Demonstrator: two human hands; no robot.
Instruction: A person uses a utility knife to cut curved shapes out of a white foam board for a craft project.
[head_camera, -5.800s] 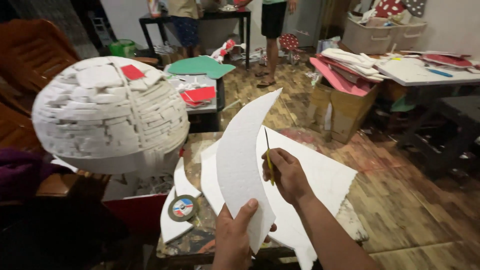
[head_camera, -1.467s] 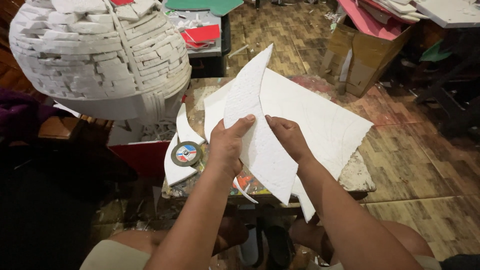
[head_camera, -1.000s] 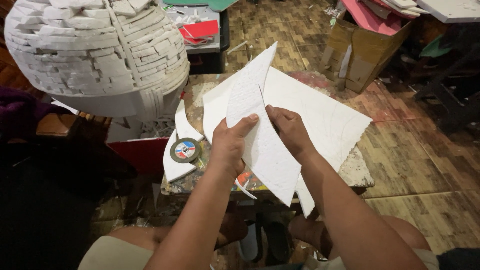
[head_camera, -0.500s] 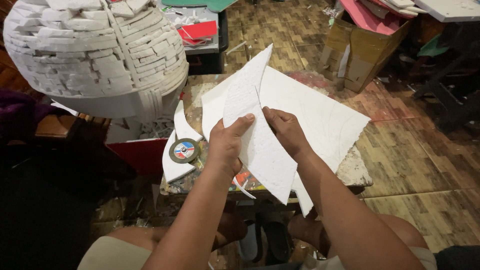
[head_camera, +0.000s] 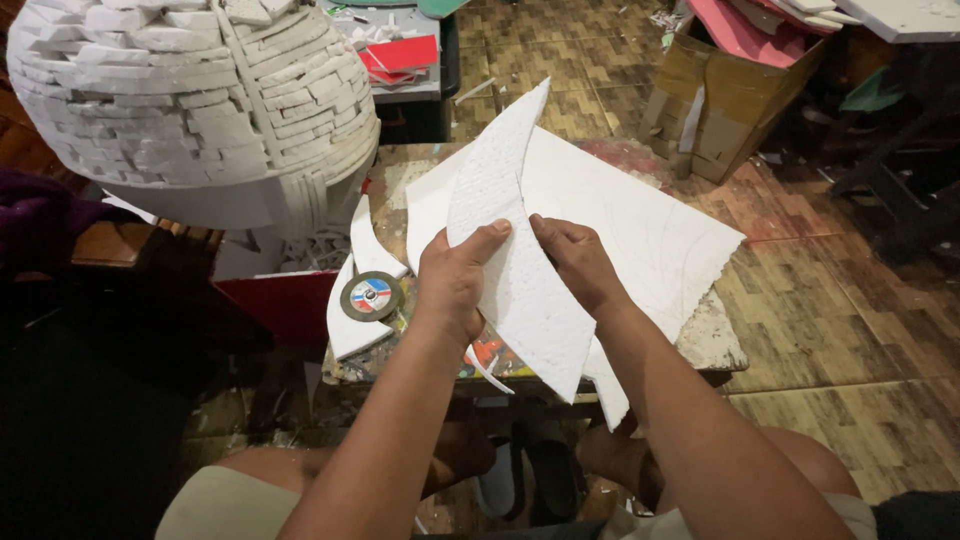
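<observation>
Parquet floor (head_camera: 830, 330) surrounds a cluttered low table (head_camera: 715, 345) bearing foam sheets (head_camera: 650, 220).

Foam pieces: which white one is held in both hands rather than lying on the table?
The pointed curved foam piece, pinched between the left hand and right hand. The large sheet and small offcuts lie on the table.

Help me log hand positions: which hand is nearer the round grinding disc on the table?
Left. The left hand grips the foam piece just right of the grinding disc; the right hand is farther right, across the foam.
</observation>
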